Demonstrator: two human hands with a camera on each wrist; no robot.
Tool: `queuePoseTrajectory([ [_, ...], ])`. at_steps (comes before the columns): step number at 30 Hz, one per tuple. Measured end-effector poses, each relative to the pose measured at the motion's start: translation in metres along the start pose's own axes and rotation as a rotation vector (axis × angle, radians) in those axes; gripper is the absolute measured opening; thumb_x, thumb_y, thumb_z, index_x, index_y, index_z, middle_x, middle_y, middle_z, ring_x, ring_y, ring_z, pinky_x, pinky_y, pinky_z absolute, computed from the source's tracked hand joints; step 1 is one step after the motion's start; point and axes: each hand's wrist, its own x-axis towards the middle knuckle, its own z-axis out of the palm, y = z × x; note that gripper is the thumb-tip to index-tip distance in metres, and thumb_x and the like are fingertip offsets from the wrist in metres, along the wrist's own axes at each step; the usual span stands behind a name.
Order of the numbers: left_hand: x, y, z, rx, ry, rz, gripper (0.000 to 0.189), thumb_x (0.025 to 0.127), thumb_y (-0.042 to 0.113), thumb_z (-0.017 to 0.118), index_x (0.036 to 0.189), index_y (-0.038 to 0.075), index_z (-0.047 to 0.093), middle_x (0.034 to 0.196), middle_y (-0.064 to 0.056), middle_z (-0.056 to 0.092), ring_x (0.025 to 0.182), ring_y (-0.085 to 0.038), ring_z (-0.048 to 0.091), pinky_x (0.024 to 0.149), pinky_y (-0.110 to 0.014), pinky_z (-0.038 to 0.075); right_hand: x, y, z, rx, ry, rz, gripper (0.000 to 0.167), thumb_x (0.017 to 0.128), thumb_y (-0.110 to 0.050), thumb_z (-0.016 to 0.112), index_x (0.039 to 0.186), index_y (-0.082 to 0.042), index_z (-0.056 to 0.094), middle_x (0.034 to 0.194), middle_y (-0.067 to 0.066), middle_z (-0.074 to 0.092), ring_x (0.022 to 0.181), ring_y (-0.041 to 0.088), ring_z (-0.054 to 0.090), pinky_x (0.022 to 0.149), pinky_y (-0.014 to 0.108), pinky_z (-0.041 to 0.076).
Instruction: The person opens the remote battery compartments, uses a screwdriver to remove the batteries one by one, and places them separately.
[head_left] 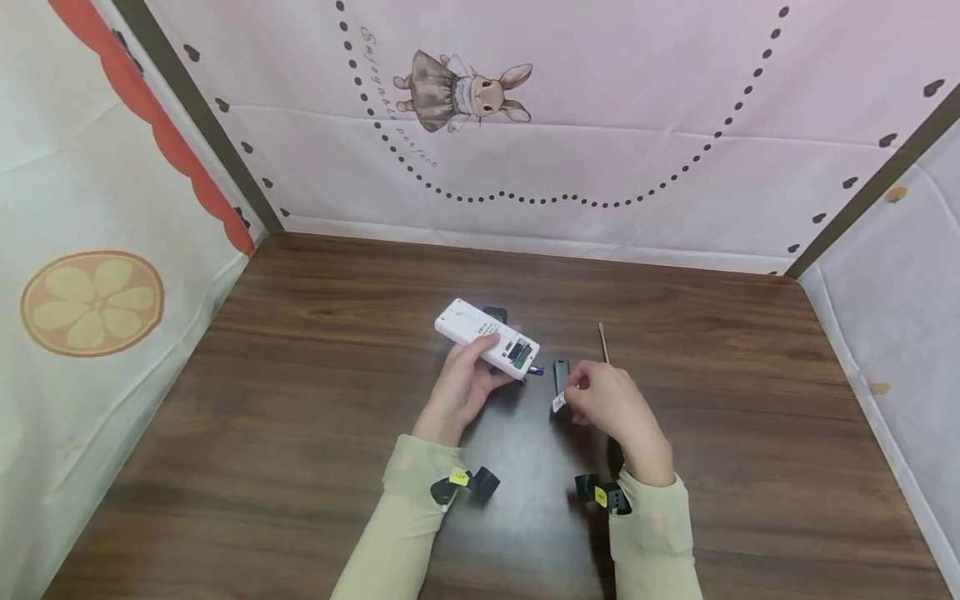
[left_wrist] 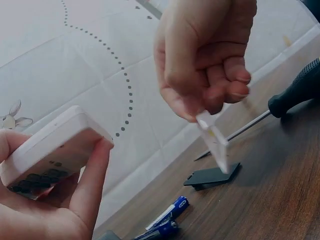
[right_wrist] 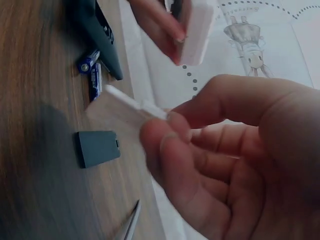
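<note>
In the head view my left hand [head_left: 467,385] grips a white remote control [head_left: 467,321], its back turned up and its battery compartment [head_left: 519,354] uncovered. The left wrist view shows dark buttons on the remote's underside. My right hand [head_left: 609,402] pinches a small white battery cover [left_wrist: 214,142] between thumb and fingers, held above the table and apart from the remote. Below it lies a dark grey cover [right_wrist: 98,148]. Blue-and-white batteries [left_wrist: 172,210] lie on the table by that cover, partly hidden under the remote in the head view.
A screwdriver lies beyond my right hand, its metal shaft [head_left: 603,340] showing and its dark handle [left_wrist: 297,90] toward me. A dark device [right_wrist: 97,35], mostly hidden by the remote in the head view, lies on the wooden table [head_left: 315,375]. Fabric walls [head_left: 600,125] enclose the table.
</note>
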Motion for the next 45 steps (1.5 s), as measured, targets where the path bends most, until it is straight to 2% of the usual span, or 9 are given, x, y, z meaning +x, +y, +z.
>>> queuePoseTrajectory([
  [4, 0.000, 0.000, 0.001, 0.024, -0.061, 0.007, 0.047, 0.088, 0.012, 0.051, 0.130, 0.005, 0.031, 0.134, -0.025, 0.035, 0.113, -0.033, 0.047, 0.079, -0.046, 0.047, 0.000, -0.001, 0.003, -0.055, 0.001, 0.028, 0.005, 0.080, -0.011, 0.056, 0.081, -0.008, 0.059, 0.062, 0.000, 0.057, 0.046, 0.011, 0.055, 0.046, 0.025, 0.047],
  [8, -0.001, -0.001, 0.003, 0.037, -0.123, 0.004, 0.046, 0.088, 0.008, 0.050, 0.131, 0.009, 0.031, 0.135, -0.023, 0.036, 0.115, -0.034, 0.045, 0.081, -0.050, 0.046, 0.002, -0.004, 0.006, -0.105, -0.007, 0.029, 0.007, 0.079, -0.012, 0.055, 0.083, -0.009, 0.060, 0.061, -0.002, 0.057, 0.044, 0.009, 0.055, 0.047, 0.025, 0.045],
  [14, -0.001, -0.001, 0.003, 0.022, -0.154, 0.013, 0.046, 0.088, 0.005, 0.049, 0.132, 0.005, 0.034, 0.130, -0.021, 0.043, 0.114, -0.034, 0.046, 0.082, -0.051, 0.045, 0.004, -0.010, 0.012, -0.135, -0.017, 0.037, 0.004, 0.080, -0.014, 0.056, 0.081, -0.011, 0.059, 0.059, -0.002, 0.055, 0.043, 0.011, 0.053, 0.045, 0.026, 0.043],
  [18, -0.001, 0.001, 0.001, -0.009, -0.164, 0.017, 0.049, 0.088, 0.007, 0.051, 0.133, 0.005, 0.033, 0.133, -0.026, 0.037, 0.115, -0.035, 0.045, 0.083, -0.052, 0.044, 0.007, -0.016, 0.022, -0.249, -0.009, -0.034, 0.003, 0.078, -0.016, 0.060, 0.076, -0.015, 0.057, 0.058, -0.004, 0.053, 0.047, 0.011, 0.049, 0.043, 0.026, 0.039],
  [22, -0.002, 0.003, 0.000, -0.029, -0.167, 0.009, 0.049, 0.089, 0.008, 0.050, 0.134, 0.006, 0.032, 0.137, -0.029, 0.027, 0.115, -0.034, 0.045, 0.082, -0.049, 0.046, 0.013, -0.017, 0.036, -0.331, -0.045, -0.099, 0.005, 0.075, -0.017, 0.063, 0.076, -0.018, 0.058, 0.062, -0.005, 0.053, 0.054, 0.013, 0.046, 0.046, 0.026, 0.037],
  [28, -0.004, 0.003, 0.000, -0.041, -0.161, 0.024, 0.048, 0.089, 0.009, 0.049, 0.133, 0.005, 0.033, 0.136, -0.031, 0.026, 0.113, -0.033, 0.047, 0.078, -0.045, 0.049, 0.018, -0.014, 0.043, -0.317, -0.060, -0.066, 0.010, 0.077, -0.015, 0.063, 0.087, -0.017, 0.064, 0.069, -0.006, 0.058, 0.057, 0.014, 0.048, 0.049, 0.027, 0.039],
  [36, -0.003, 0.002, 0.001, -0.025, -0.147, 0.020, 0.049, 0.090, 0.013, 0.049, 0.133, 0.003, 0.029, 0.128, -0.027, 0.042, 0.110, -0.035, 0.049, 0.076, -0.044, 0.050, 0.019, -0.013, 0.041, -0.325, -0.038, -0.054, 0.026, 0.079, -0.025, 0.066, 0.102, -0.014, 0.061, 0.065, -0.002, 0.053, 0.057, 0.017, 0.047, 0.048, 0.030, 0.037],
  [40, -0.003, 0.002, 0.001, -0.029, -0.136, 0.024, 0.050, 0.091, 0.015, 0.049, 0.133, 0.001, 0.027, 0.130, -0.028, 0.039, 0.109, -0.034, 0.050, 0.073, -0.042, 0.051, 0.018, -0.011, 0.037, -0.291, -0.037, -0.069, 0.037, 0.079, -0.026, 0.065, 0.114, -0.016, 0.058, 0.073, -0.002, 0.056, 0.062, 0.016, 0.049, 0.054, 0.031, 0.041],
  [45, -0.003, 0.003, 0.001, -0.022, -0.120, 0.034, 0.045, 0.091, 0.016, 0.049, 0.130, 0.003, 0.032, 0.130, -0.028, 0.039, 0.109, -0.032, 0.051, 0.072, -0.039, 0.052, 0.014, -0.005, 0.022, -0.243, -0.004, -0.105, 0.034, 0.080, -0.021, 0.063, 0.113, -0.015, 0.060, 0.078, -0.001, 0.057, 0.067, 0.016, 0.050, 0.058, 0.032, 0.042],
])
